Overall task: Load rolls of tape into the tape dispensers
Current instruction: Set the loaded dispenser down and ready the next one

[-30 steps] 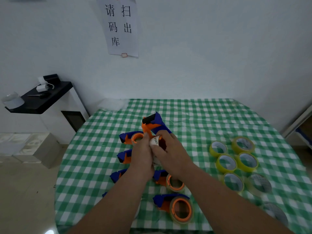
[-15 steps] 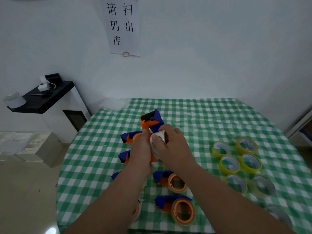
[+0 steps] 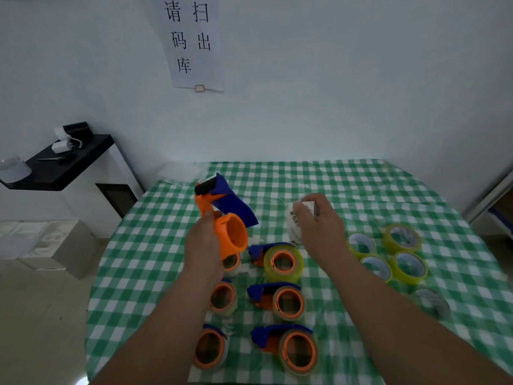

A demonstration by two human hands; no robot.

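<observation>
Left hand (image 3: pixel 204 240) grips empty orange-and-blue dispenser (image 3: pixel 222 215) above table centre, right hand (image 3: pixel 319 226) at its 3 o'clock clutches a white core (image 3: pixel 294 226); unloading step, apparently; next calls for a yellow roll (image 3: pixel 361 243).

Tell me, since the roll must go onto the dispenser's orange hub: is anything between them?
Nothing visible. The right hand holds the white roll apart from the orange hub of the dispenser held by the left hand; only open air above the tablecloth lies between.
</observation>
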